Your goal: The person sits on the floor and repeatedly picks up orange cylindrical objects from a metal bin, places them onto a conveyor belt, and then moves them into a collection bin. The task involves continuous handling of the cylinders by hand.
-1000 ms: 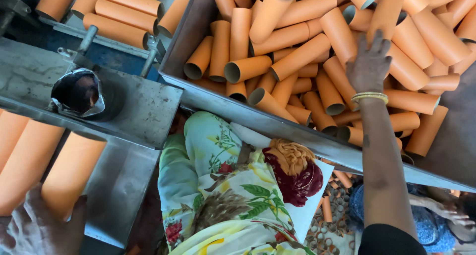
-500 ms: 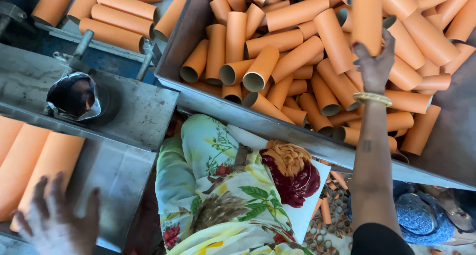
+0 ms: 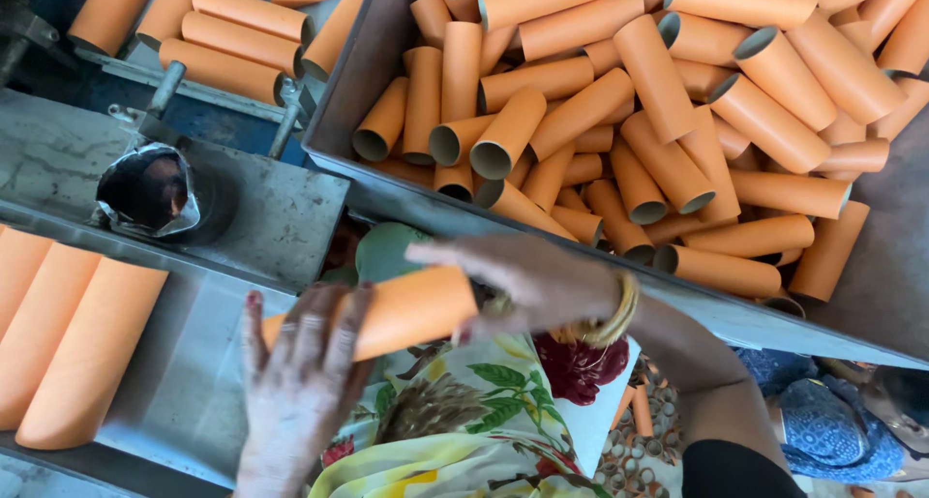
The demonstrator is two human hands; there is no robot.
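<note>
Head view: an orange tube [image 3: 387, 314] is held at the centre, gripped at its 3 o'clock end by the right hand [image 3: 527, 285], fingers closed around it. The left hand [image 3: 300, 382], fingers spread, is laid flat on its 7 o'clock end. A bin [image 3: 339, 120] of tubes is seen at 1 o'clock; a foil-lined cup [image 3: 150, 193] at 10 o'clock.

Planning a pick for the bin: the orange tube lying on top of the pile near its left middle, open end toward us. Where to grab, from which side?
Grip that top orange tube across its mid-body, coming from above. It lies tilted on the pile in the metal bin with its curved side exposed and open end facing the near wall; neighbours crowd its flanks, so probably a narrow pinch.
</note>
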